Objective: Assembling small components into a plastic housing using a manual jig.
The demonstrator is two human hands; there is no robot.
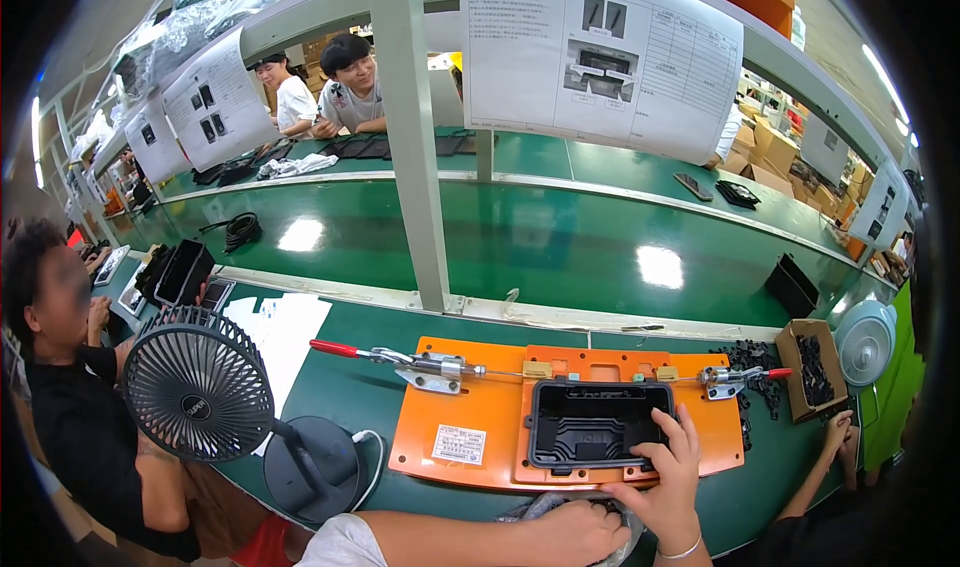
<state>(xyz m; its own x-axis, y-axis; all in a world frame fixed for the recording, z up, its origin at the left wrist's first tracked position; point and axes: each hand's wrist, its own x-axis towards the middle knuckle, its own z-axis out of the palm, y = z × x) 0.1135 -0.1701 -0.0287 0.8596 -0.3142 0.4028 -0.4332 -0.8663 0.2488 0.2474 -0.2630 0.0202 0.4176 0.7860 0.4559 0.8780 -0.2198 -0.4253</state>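
Note:
A black open plastic box [585, 425] sits in an orange fixture [420, 417], its hollow side facing up. My right hand [668, 472] is at the box's front right corner. Its fingers are spread, with the fingertips touching the rim and the thumb apart near the fixture's front edge. My left hand [580, 535] is curled over a clear plastic bag [625, 547] at the table's near edge; its fingertips are hidden, and I cannot see what they hold. Toggle clamps, the left one [430, 367] with a red handle, flank the box.
A black desk fan [200, 382] stands left, its white cable [378, 472] beside the fixture. Small black parts [760, 367] lie right, near a cardboard box [808, 367]. A grey post [410, 147] rises behind the fixture. Co-workers sit left, right and across the green bench.

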